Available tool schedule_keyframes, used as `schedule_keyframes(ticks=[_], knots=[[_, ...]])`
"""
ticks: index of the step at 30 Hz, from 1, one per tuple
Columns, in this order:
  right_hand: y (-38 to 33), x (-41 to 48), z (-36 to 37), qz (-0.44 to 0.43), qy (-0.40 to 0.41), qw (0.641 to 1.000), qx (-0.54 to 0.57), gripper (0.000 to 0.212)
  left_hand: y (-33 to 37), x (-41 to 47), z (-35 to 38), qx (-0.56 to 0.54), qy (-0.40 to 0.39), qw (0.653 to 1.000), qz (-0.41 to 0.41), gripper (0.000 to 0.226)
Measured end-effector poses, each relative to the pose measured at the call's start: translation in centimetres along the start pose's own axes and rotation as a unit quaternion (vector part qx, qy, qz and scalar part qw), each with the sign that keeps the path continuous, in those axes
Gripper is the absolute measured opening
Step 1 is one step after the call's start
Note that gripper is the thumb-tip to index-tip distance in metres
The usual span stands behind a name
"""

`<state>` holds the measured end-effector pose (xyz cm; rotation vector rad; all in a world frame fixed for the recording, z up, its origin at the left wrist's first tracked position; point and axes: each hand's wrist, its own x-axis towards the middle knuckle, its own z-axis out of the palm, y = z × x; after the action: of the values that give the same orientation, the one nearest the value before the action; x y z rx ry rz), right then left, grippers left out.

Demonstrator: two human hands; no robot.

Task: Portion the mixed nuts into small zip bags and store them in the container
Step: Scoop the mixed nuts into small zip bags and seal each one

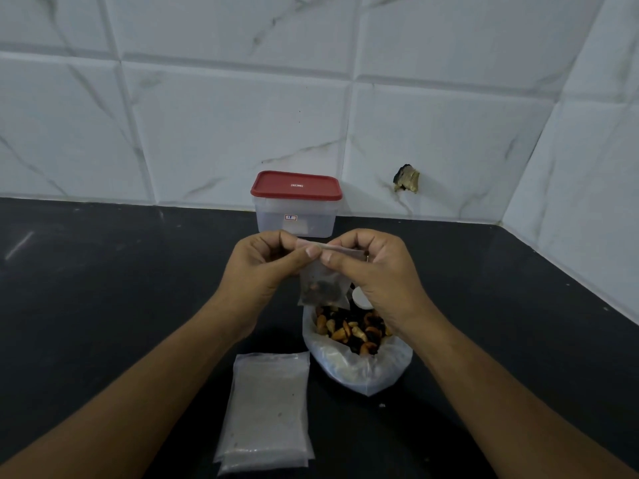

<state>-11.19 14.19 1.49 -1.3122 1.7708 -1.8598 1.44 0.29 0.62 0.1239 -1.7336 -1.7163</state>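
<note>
Two hands: left hand, right hand. One small zip bag. One nut bag. One container. One stack of empty bags.

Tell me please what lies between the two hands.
A small zip bag with some nuts inside: the left hand and the right hand both pinch its top edge. The head view shows this.

A black counter carries a clear container with a red lid at the back, an open bag of mixed nuts nearer the front, and a stack of empty zip bags just left of it.
</note>
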Motion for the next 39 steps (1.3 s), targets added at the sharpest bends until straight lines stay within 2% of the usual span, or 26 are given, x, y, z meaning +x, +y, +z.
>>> schedule_keyframes(ticks=[2, 5, 9, 14, 20, 25, 31, 39], knots=[[-0.1, 0.1, -0.2, 0.007, 0.019, 1.0, 0.02, 0.006, 0.0, 0.1, 0.1, -0.003, 0.004, 1.0, 0.002, 0.006], [-0.2, 0.5, -0.7, 0.02, 0.04, 0.998, 0.045, 0.006, 0.0, 0.3, 0.0, -0.017, 0.022, 1.0, -0.001, 0.016], [-0.4, 0.7, -1.2, 0.027, 0.039, 0.998, 0.048, 0.005, 0.0, 0.6, -0.4, -0.03, 0.038, 0.999, -0.012, 0.016], [-0.4, 0.7, -1.3, 0.043, 0.072, 0.993, 0.085, 0.006, -0.1, 0.5, -0.4, -0.016, 0.02, 0.999, -0.021, 0.02], [0.2, 0.3, -0.8, 0.031, 0.013, 0.999, 0.04, 0.004, 0.2, 0.0, 0.0, 0.0, -0.022, 1.0, -0.019, 0.023], [0.3, 0.0, 0.0, 0.012, -0.014, 1.0, 0.017, 0.005, 0.2, 0.1, -0.3, 0.025, -0.015, 1.0, -0.007, 0.008], [0.2, 0.3, -0.5, -0.007, 0.027, 0.999, 0.018, 0.006, 0.2, 0.8, -1.1, 0.054, 0.027, 0.998, 0.006, 0.013], [0.1, 0.6, -0.7, 0.023, 0.06, 0.995, 0.074, 0.005, 0.3, 1.0, -1.7, 0.06, 0.049, 0.997, 0.005, 0.011]])
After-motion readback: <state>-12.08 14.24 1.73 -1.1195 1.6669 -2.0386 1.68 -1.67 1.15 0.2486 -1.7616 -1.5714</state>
